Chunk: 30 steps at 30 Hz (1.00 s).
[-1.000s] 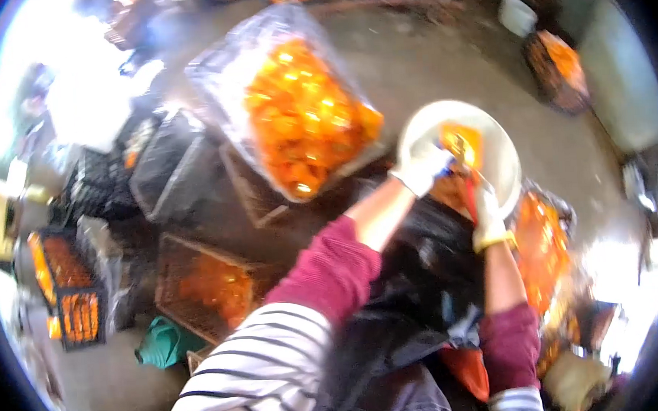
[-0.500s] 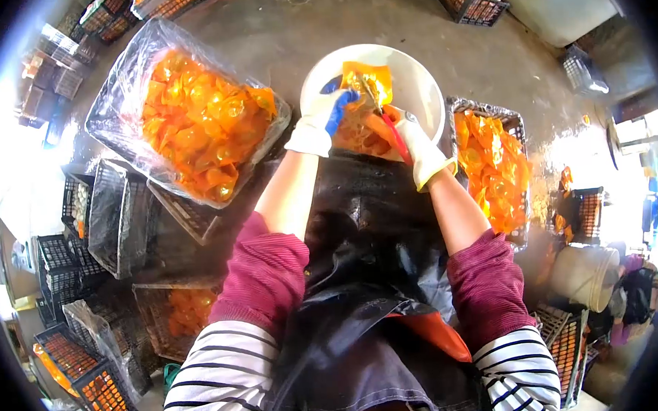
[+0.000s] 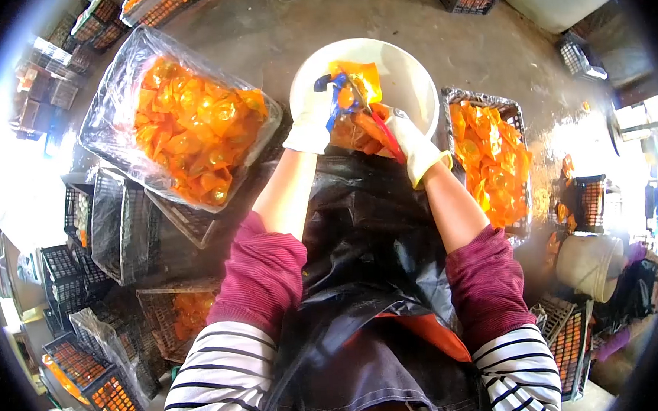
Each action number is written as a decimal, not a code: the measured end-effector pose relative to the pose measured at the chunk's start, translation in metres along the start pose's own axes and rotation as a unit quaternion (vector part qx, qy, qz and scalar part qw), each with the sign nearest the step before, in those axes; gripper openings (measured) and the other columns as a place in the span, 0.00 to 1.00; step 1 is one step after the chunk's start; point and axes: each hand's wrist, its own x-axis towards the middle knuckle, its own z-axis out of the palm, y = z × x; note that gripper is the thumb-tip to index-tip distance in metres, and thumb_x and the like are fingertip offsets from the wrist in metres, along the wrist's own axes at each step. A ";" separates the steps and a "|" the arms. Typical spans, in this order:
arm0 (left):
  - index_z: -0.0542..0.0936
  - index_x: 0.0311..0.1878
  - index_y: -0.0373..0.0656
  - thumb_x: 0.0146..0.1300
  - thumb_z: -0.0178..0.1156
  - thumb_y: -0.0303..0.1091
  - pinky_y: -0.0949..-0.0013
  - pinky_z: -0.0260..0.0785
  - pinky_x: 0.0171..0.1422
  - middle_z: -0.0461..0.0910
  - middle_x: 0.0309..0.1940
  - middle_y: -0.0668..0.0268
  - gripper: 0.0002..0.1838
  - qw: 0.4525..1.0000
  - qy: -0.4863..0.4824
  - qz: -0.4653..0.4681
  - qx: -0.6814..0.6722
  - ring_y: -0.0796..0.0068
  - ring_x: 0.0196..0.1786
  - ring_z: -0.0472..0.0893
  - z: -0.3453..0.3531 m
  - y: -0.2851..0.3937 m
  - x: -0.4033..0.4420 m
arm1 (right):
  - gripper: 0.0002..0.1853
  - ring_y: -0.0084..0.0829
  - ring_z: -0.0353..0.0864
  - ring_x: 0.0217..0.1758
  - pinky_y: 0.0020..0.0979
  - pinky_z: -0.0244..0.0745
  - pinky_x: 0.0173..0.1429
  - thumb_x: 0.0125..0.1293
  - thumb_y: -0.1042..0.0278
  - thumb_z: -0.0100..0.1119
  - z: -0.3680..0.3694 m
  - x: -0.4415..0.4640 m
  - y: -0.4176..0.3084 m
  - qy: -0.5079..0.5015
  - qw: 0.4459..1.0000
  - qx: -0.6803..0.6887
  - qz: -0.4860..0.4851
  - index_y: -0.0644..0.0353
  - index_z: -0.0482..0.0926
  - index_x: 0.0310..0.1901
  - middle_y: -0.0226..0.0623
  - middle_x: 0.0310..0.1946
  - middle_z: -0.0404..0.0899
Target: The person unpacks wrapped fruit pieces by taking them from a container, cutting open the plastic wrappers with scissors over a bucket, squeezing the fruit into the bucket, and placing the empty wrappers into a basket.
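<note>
Over a white bucket (image 3: 428, 88), my left hand (image 3: 316, 121), in a white glove with blue fingers, is closed on a shiny orange packet (image 3: 368, 78). My right hand (image 3: 413, 143), in a white glove with a yellow cuff, grips scissors (image 3: 390, 134) with red handles. Their blades reach up against the packet, partly hidden by it and the left fingers. Orange pieces (image 3: 355, 133) lie inside the bucket below both hands.
Left of the bucket stands a crate lined with clear plastic (image 3: 111, 94), heaped with orange packets (image 3: 198, 130). A black crate (image 3: 479, 96) of similar packets is close on the right. Stacked black crates (image 3: 72, 282) line the left side; a pale bucket (image 3: 585, 266) lies at right.
The orange packet and left fingers have shifted slightly left, and the scissors' blades now lie further across the packet. The whole view has moved a little.
</note>
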 end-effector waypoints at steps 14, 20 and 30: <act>0.79 0.53 0.37 0.61 0.65 0.38 0.69 0.73 0.50 0.81 0.46 0.60 0.19 0.962 0.025 0.103 0.251 0.72 0.46 0.80 0.002 0.026 -0.020 | 0.14 0.32 0.80 0.38 0.30 0.75 0.45 0.67 0.66 0.52 -0.032 0.033 0.038 0.227 0.919 -0.266 -0.184 0.53 0.77 0.53 0.39 0.34 0.81; 0.78 0.44 0.40 0.61 0.56 0.35 0.59 0.71 0.49 0.78 0.42 0.53 0.11 0.883 -0.052 0.359 0.299 0.54 0.46 0.77 -0.069 0.046 -0.041 | 0.23 0.34 0.78 0.32 0.33 0.75 0.35 0.68 0.47 0.52 -0.033 0.017 0.009 0.162 0.925 0.249 -0.239 0.59 0.71 0.54 0.37 0.38 0.78; 0.76 0.46 0.41 0.59 0.60 0.47 0.52 0.74 0.51 0.81 0.39 0.48 0.19 0.639 0.101 0.088 0.757 0.50 0.46 0.82 -0.258 0.036 -0.118 | 0.40 0.44 0.73 0.62 0.50 0.60 0.70 0.61 0.43 0.59 -0.130 0.026 0.062 -0.174 0.791 0.502 -0.304 0.70 0.66 0.64 0.51 0.60 0.74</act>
